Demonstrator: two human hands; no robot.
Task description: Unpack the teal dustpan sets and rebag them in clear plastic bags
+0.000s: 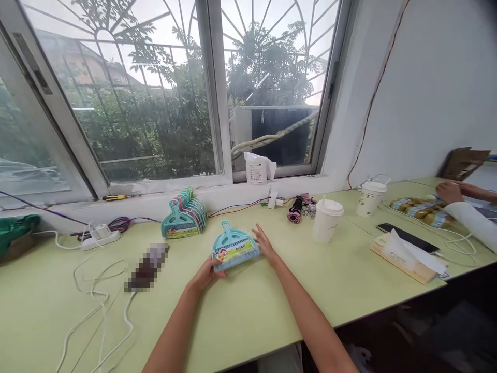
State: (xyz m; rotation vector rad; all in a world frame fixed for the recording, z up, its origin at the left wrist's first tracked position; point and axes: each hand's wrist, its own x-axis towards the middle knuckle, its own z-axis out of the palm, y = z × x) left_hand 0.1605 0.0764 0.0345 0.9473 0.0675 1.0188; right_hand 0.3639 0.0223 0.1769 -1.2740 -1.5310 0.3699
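A mini dustpan and brush set (pixel 234 250), turquoise with a yellow label and clear wrapping, is tilted up above the table in front of me. My left hand (pixel 207 273) grips its lower left corner, thumb in front. At its right edge is my right hand (pixel 265 244), open with fingers stretched out; whether it touches the wrapping I cannot tell. Behind and to the left, several more wrapped dustpan sets (pixel 182 215), green and red, stand in a row against the wall below the window.
On the left lie white cables (pixel 101 295), a power strip (pixel 101 238) and a blurred-out device (pixel 147 267). To the right stand two lidded cups (pixel 326 221), a tissue box (pixel 407 257) and a phone (pixel 407 237). Another person's hands (pixel 450 192) are at the far right.
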